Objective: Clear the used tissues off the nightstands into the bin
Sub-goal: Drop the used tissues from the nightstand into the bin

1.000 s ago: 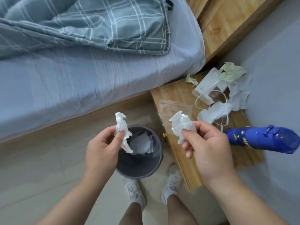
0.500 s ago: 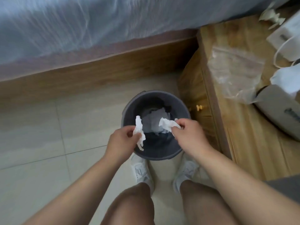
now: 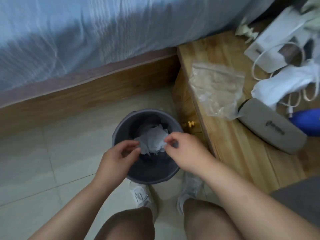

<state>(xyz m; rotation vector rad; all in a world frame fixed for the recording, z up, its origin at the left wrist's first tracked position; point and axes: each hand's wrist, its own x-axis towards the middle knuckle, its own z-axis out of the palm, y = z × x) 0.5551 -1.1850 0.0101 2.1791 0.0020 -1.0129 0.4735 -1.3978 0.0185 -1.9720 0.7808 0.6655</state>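
Left hand (image 3: 119, 156) and right hand (image 3: 185, 151) hover over the bin (image 3: 150, 175), centre frame, so drops land inside. Left is loose-curled and empty; right's fingertips overlap the tissue wad (image 3: 152, 141) in the bin, so can't tell if it's pinching. 1 white tissue (image 3: 284, 84) lies on the nightstand (image 3: 242, 153), upper right.

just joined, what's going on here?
A person stands over the bin beside the nightstand, both hands above its opening. Crumpled tissues lie in the bin. The left hand looks empty, fingers loosely curled. The right hand has its fingertips together at the tissues' edge; whether it pinches one is unclear. A white tissue lies on the nightstand, by a cable, a bag and a grey case.
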